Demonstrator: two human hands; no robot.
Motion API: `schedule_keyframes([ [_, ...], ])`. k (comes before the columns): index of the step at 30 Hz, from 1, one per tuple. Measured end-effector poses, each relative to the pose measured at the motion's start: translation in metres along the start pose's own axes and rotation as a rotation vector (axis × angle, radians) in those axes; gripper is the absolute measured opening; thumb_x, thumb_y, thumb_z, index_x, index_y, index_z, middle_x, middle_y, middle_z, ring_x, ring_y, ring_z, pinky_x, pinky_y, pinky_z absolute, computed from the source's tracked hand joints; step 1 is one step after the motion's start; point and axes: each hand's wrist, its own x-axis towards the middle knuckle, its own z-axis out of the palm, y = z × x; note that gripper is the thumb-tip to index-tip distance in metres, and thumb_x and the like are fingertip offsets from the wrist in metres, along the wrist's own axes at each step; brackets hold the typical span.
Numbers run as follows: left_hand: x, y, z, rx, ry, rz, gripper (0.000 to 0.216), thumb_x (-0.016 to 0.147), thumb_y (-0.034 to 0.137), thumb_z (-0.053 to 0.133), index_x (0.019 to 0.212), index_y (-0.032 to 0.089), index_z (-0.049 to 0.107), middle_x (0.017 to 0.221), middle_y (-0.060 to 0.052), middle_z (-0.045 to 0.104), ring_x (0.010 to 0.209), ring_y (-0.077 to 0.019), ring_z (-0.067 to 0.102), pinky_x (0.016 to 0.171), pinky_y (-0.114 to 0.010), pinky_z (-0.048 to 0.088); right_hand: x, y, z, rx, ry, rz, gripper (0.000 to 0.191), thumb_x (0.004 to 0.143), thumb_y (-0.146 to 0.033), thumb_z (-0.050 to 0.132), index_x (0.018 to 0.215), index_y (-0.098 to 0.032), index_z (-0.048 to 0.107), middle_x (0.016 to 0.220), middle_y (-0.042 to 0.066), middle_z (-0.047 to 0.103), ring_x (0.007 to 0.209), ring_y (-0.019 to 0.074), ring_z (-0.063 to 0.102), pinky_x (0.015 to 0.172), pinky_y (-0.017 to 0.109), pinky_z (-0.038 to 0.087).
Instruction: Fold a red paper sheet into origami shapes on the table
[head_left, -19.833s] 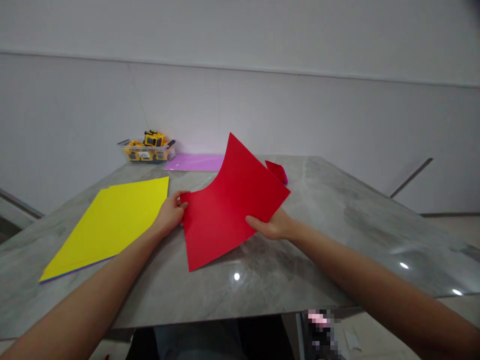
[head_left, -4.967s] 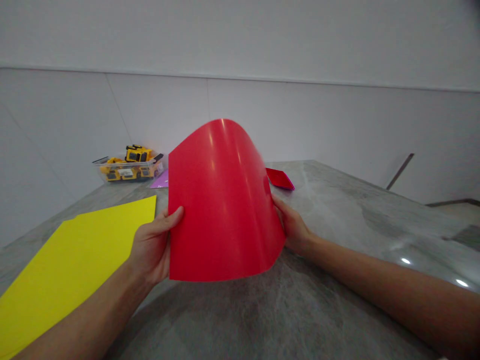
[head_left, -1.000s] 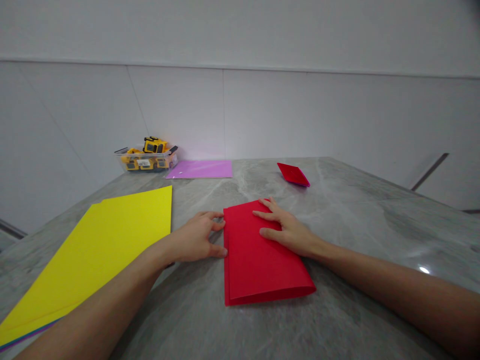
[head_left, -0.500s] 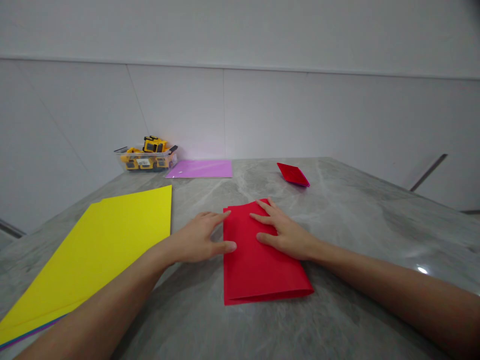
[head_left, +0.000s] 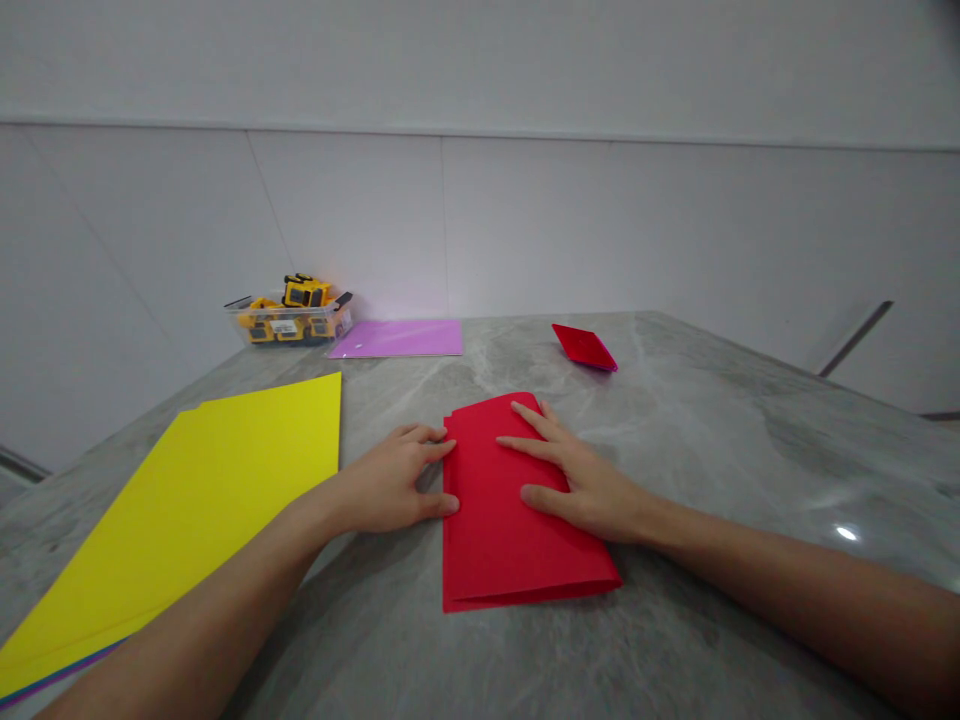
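A sheet of red paper, folded over on itself, lies on the grey marbled table in front of me. Its rounded fold is on the right, and its loose edges meet on the left, not quite lined up at the top. My left hand touches the left edges with fingertips and thumb, the thumb apart from the fingers. Spread across the upper right of the paper, my right hand rests on it near the fold. Neither hand grasps the sheet.
Yellow sheets lie stacked at left, with blue and purple edges beneath. A clear plastic box of yellow toy trucks stands at the back left beside a purple sheet. A small folded red piece sits at the back right.
My left thumb and fingers have drawn back slightly left, onto the paper's edges. My right hand has slid slightly toward me and right. The fold stays in place.
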Motion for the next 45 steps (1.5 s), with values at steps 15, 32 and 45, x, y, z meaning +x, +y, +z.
schedule_keyframes([
  [15, 0.006, 0.003, 0.000, -0.031, -0.084, -0.303, 0.087, 0.072, 0.039, 0.053, 0.146, 0.002, 0.027, 0.156, -0.017, 0.017, 0.143, -0.0292, 0.018, 0.115, -0.046, 0.018, 0.004, -0.003, -0.002, -0.093, -0.079, 0.011, 0.062, 0.080, -0.036, 0.062, 0.139, -0.023, 0.047, 0.158, 0.007, 0.009, 0.143, 0.0342, -0.007, 0.115, 0.054, 0.008],
  [32, 0.008, 0.001, -0.001, -0.049, -0.133, -0.423, 0.086, 0.069, 0.045, 0.050, 0.148, 0.020, 0.025, 0.158, -0.006, 0.006, 0.144, -0.0321, 0.000, 0.109, -0.066, 0.005, 0.009, -0.005, -0.003, -0.140, -0.100, -0.043, 0.063, 0.080, -0.038, 0.062, 0.140, -0.024, 0.045, 0.158, 0.007, 0.010, 0.143, 0.0356, -0.007, 0.114, 0.057, 0.008],
  [45, 0.008, 0.000, -0.002, -0.035, -0.144, -0.432, 0.085, 0.071, 0.047, 0.051, 0.148, 0.021, 0.026, 0.158, -0.005, 0.005, 0.144, -0.0331, 0.000, 0.110, -0.065, 0.007, 0.010, -0.003, -0.004, -0.181, -0.108, -0.087, 0.063, 0.080, -0.038, 0.062, 0.139, -0.023, 0.046, 0.157, 0.008, 0.015, 0.143, 0.0358, -0.003, 0.115, 0.056, 0.006],
])
